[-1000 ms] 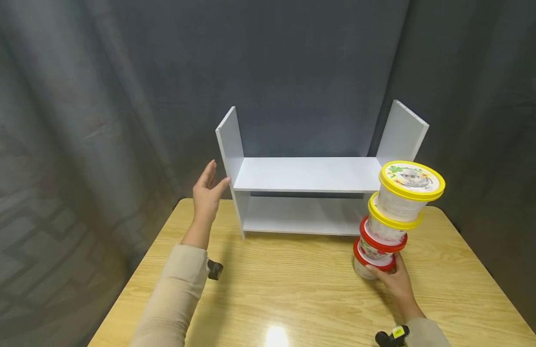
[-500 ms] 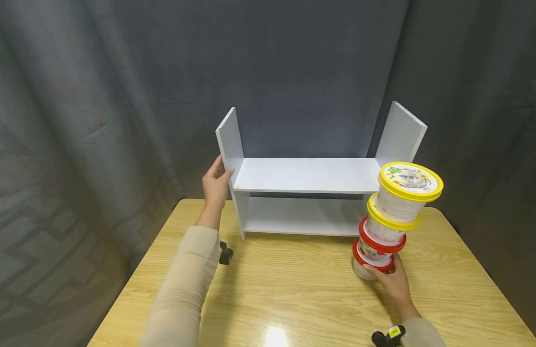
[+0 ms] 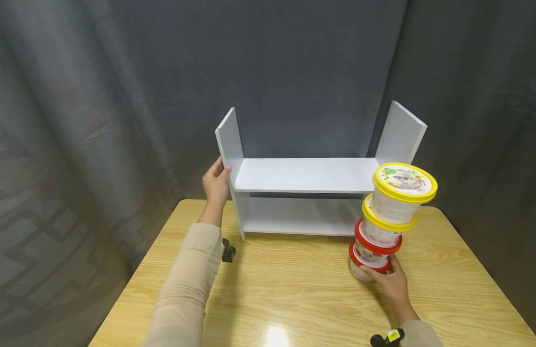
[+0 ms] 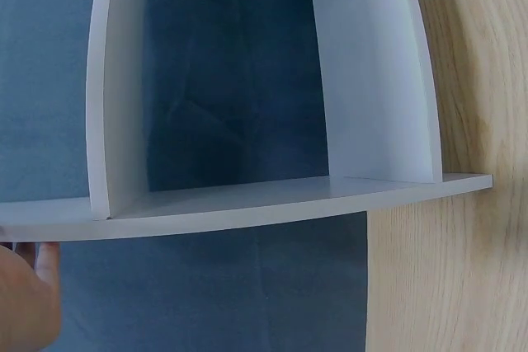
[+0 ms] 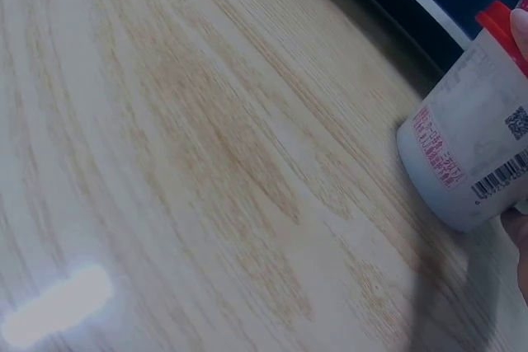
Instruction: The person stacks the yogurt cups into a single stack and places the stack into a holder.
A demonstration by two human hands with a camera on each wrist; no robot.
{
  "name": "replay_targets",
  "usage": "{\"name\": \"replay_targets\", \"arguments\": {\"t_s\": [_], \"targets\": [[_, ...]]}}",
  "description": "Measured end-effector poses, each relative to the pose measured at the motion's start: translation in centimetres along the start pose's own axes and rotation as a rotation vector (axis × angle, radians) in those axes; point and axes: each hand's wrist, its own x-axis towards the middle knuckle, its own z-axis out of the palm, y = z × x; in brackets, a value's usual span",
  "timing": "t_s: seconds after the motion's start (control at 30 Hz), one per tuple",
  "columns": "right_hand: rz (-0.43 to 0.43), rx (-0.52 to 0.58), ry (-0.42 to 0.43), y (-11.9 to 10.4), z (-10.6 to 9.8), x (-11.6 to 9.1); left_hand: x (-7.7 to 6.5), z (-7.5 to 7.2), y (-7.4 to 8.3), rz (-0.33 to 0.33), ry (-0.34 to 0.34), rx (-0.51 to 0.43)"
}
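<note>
My left hand touches the outer face of the left side panel of a white shelf unit. In the left wrist view, the left hand has its fingertips against that panel's edge, with no finger seen on the inner face. My right hand grips the lowest plastic tub of a stack, a pale one with a red lid. Above it sit another red-lidded tub and two yellow-lidded tubs, the top tub included. The right wrist view shows the bottom tub's printed side; whether its base rests on the wood I cannot tell.
The shelf unit has an upper board and a lower board between two side panels. It stands at the back of a light wooden table. Grey curtains hang behind and beside it. The stack is in front of the right panel.
My left hand has moved right and now touches the shelf's left panel. The stack of tubs, with my right hand on it, has shifted slightly left.
</note>
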Motion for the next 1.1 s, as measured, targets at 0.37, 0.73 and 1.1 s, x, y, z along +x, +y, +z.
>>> {"name": "replay_targets", "arguments": {"t_s": [0.37,0.73,1.1], "targets": [[-0.024,-0.197,-0.087,-2.2,0.1,-0.4,-0.1,-0.2,-0.2,0.017,0.005,0.031],[-0.135,-0.304,-0.177,-4.0,-0.4,1.7,-0.5,0.0,-0.3,0.029,0.015,0.091],[-0.236,-0.249,-0.293,-12.6,1.8,-0.4,-0.8,0.3,-0.7,0.037,0.032,0.104]]}}
